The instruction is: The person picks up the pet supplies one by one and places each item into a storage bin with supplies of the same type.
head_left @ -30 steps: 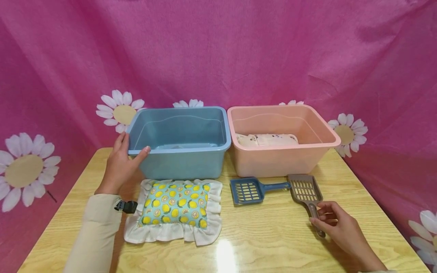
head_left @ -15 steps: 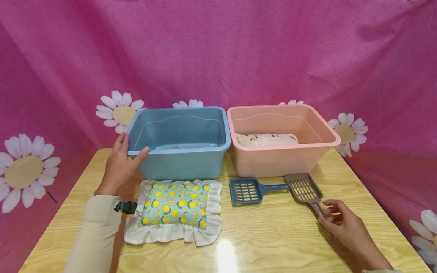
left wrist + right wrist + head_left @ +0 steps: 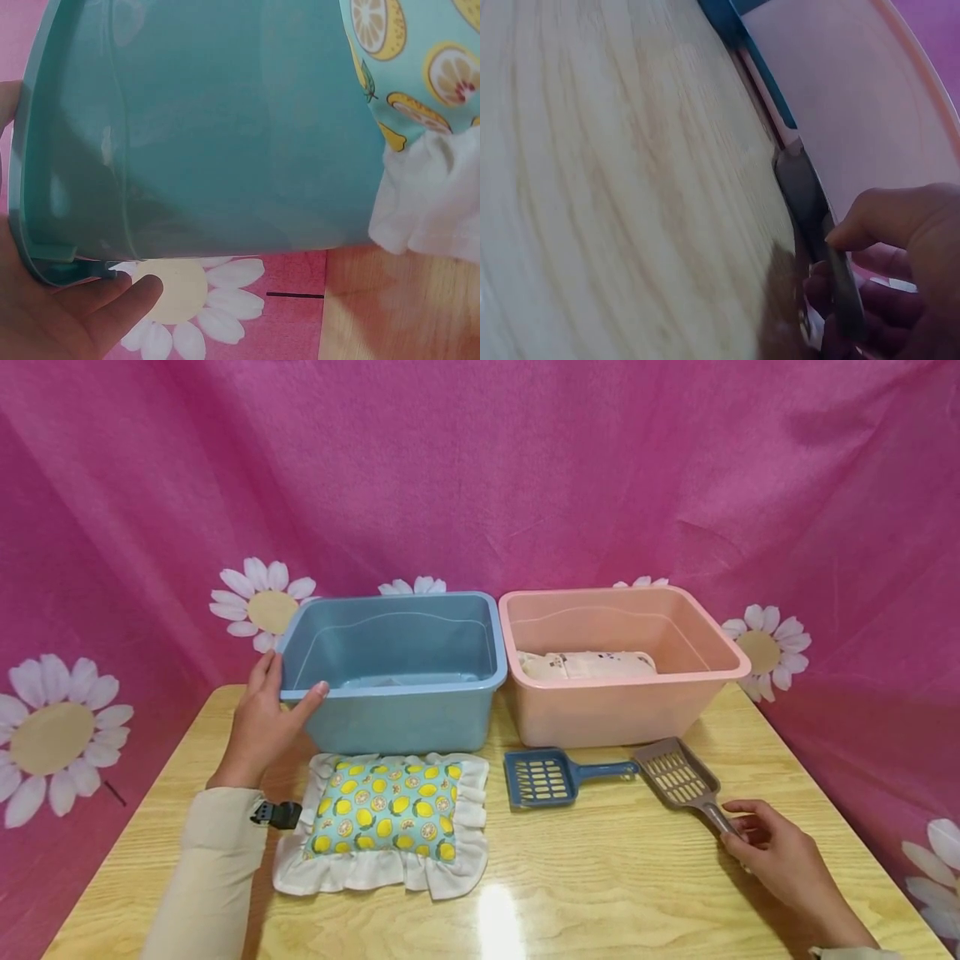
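With thumb and fingers my left hand (image 3: 262,727) grips the front left corner of a blue plastic bin (image 3: 397,720); in the left wrist view the fingers curl about its rim (image 3: 67,262). My right hand (image 3: 787,860) pinches the handle of a brown slotted litter scoop (image 3: 681,777), whose head points toward the bins. The right wrist view has the scoop handle (image 3: 844,289) between thumb and fingers. A blue litter scoop (image 3: 543,779) lies left of the brown one. In front of the blue bin lies a small ruffled lemon-print pillow (image 3: 386,814).
A pink bin (image 3: 615,714) stands right beside the blue one and holds a cream printed cloth item (image 3: 592,666), partly hidden by the front wall. Behind the wooden table (image 3: 585,893) hangs a magenta daisy-print curtain (image 3: 480,477).
The right hand has moved a little to the right, pulling the brown scoop along and turning it so its handle slants more to the right. The left hand stays on the blue bin.
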`<state>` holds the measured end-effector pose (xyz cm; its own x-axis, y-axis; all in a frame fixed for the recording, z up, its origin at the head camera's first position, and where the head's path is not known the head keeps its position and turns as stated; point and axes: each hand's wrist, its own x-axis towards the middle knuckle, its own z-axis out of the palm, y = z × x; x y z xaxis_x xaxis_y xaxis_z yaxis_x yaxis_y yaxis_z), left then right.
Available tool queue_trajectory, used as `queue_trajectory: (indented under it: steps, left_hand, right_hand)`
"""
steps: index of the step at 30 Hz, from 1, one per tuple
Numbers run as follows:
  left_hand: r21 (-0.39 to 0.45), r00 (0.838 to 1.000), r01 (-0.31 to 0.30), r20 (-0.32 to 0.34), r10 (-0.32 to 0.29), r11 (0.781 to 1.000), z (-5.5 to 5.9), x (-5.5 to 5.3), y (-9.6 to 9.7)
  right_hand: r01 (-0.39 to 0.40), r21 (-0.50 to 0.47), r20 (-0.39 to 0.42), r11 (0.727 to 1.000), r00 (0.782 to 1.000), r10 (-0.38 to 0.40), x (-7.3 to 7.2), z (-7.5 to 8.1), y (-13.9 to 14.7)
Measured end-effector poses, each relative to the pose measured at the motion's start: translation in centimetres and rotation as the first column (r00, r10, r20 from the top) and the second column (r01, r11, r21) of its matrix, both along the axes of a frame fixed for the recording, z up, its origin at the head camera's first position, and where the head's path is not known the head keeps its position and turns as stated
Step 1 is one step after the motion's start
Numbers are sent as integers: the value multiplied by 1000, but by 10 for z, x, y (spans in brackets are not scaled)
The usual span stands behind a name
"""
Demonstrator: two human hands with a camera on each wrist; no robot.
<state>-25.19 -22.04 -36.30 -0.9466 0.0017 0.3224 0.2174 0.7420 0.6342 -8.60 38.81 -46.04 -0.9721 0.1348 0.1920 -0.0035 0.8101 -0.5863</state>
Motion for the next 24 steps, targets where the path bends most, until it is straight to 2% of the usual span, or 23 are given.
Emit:
queue_trajectory:
  steps: [9, 15, 19, 24]
  left_hand:
    - [-17, 1000, -8, 8, 8, 1000, -2, -2, 1]
    - [-33, 1000, -2, 14, 3, 999, -5, -4, 3]
    - [-32, 1000, -13, 7, 13, 999, -3, -4, 1]
    - [-31, 1000, -9, 14, 9, 999, -2, -5, -1]
  right_hand:
    - [54, 28, -2, 998, 999, -54, 4, -2, 9]
    - [75, -23, 2, 997, 997, -75, 10, -4, 17]
    - [78, -40, -20, 996, 997, -79, 5, -5, 21]
    - [123, 7, -8, 992, 992, -123, 0, -4, 23]
